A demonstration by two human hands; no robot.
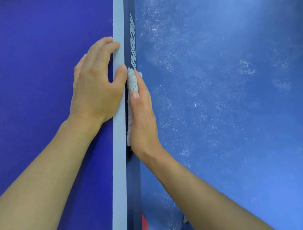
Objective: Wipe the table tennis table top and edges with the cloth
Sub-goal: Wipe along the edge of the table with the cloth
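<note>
Presently, two bare hands are seen at the long edge of one deep blue table tennis table top (36,69), which is bordered by a single pale white painted strip (119,153). Below that strip, one dark navy side edge (134,179) is shown, marked with white lettering (133,44) that is only partly readable.

One pale grey, fluffy folded cloth (132,82) is pressed flat against the navy side edge, just beside the white strip. It is held there by the right hand (142,119), whose fingers are laid out straight along the cloth, with the thumb stretched over its upper face.

The left hand (95,86) is rested on the table top, its fingers relaxed and lightly bent, with the fingertips placed at the white strip. Nothing is gripped by it; its thumb is reached across the strip and is touching the top end of the cloth.

To the right, a lighter blue floor (236,109) with many white scuff marks is seen. One small red object (145,226) is partly visible near the bottom, beside the table's edge.
</note>
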